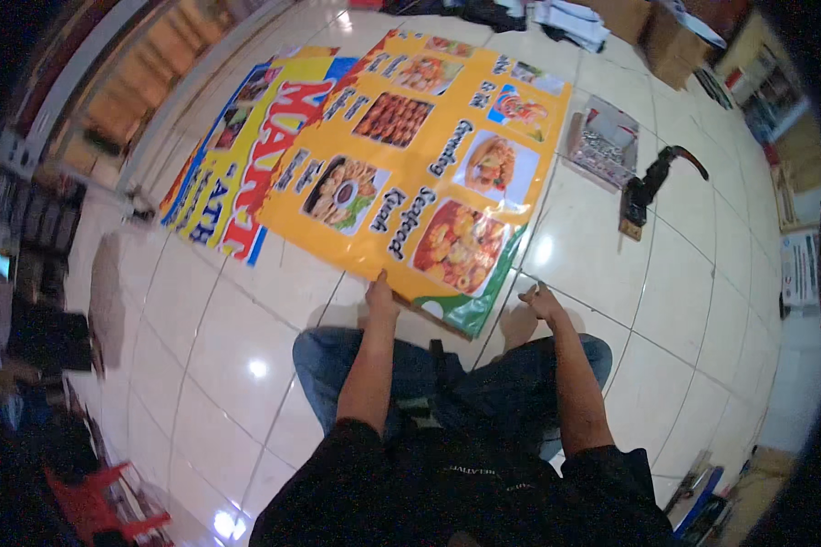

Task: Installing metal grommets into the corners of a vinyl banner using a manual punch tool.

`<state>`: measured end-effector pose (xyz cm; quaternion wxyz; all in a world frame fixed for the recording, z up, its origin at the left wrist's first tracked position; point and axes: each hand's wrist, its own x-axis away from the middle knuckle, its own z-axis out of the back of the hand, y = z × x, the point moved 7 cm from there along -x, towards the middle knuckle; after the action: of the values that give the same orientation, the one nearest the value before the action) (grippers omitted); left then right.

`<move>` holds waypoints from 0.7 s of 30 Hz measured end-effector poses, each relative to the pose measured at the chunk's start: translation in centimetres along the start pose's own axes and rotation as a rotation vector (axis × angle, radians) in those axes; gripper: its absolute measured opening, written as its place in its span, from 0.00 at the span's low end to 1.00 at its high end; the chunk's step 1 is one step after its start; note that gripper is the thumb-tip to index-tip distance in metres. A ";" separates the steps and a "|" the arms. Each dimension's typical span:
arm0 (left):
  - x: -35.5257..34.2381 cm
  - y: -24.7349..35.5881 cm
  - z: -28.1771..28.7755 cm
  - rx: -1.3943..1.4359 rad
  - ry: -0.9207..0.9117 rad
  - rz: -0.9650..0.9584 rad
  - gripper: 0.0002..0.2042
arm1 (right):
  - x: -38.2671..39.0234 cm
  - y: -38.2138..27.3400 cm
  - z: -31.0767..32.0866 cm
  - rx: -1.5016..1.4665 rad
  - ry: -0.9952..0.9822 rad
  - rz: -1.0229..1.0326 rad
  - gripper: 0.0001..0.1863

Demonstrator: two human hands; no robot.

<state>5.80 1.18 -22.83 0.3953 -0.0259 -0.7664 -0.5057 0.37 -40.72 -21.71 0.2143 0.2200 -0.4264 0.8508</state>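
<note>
A large orange vinyl banner [337,242] with food pictures and dark lettering lies on the floor before my crossed legs. My left hand [381,296] is closed on its near edge, the fingertips at the rim. Off the banner's green near-right corner, my right hand [544,303] hovers over the tiles with curled fingers; anything in them is too small to make out. Beyond it stands an open box [602,146] full of small shiny metal pieces. Beside the box is a black hand press [646,191] with a curved handle.
Under the orange banner's left side lies a yellow and blue banner [212,196]. Dark and white cloth bundles [570,23] and a cardboard box [677,50] are at the far side. A red plastic stool [100,501] stands at the lower left, tools [698,497] at the lower right.
</note>
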 end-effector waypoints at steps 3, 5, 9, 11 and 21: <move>-0.6 -1.0 1.5 -0.155 0.110 -0.005 0.14 | 0.8 0.4 -0.3 -0.202 -0.058 -0.211 0.36; -1.1 -0.5 1.3 -0.080 0.076 -0.028 0.13 | 1.1 0.5 -0.5 -0.120 -0.175 -0.227 0.38; -0.7 3.7 0.8 -0.121 -0.029 -0.194 0.14 | -0.1 0.0 -1.4 -0.036 -0.114 -0.139 0.42; 0.3 4.9 0.4 -0.165 -0.129 -0.235 0.15 | -0.8 -0.5 -2.3 -0.037 -0.091 -0.145 0.41; 2.5 -4.9 1.8 0.082 -0.197 0.475 0.19 | -4.5 -7.9 -3.1 -0.991 0.004 -0.252 0.24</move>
<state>0.87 -0.64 -25.29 0.4272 -0.2384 -0.7934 -0.3623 7.81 -34.62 -20.92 0.3945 0.1401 -0.7483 0.5145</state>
